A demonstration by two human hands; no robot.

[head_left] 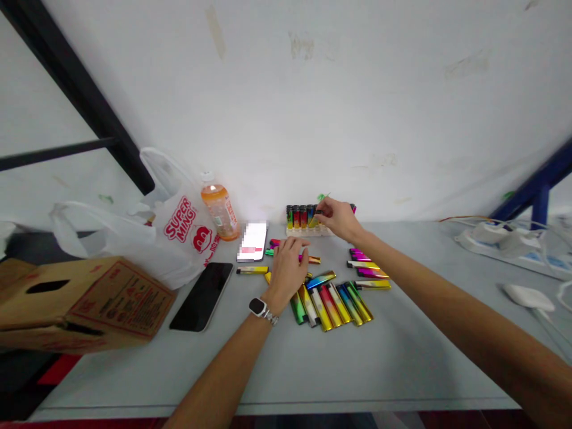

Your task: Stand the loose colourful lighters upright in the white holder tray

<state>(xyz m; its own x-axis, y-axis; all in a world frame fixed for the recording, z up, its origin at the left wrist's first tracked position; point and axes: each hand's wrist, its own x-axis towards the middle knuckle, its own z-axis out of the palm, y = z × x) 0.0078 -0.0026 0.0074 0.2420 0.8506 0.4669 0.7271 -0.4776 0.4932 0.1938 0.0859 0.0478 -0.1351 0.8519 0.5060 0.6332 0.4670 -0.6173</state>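
My right hand is at the back of the table, its fingers pinched on a lighter at a pale rack. Several upright lighters with dark tops stand in that rack. Over loose metallic-coloured lighters, my left hand reaches with fingers and thumb apart; its palm covers some of them. In front of it lies a row of gold, red, green and blue lighters. Purple and yellow lighters lie to the right, and a single yellow lighter is left of my left hand.
To the left are a cardboard box, a white plastic bag, an orange drink bottle, a dark phone and a lit phone. A power strip and white charger lie right. A wall rises behind.
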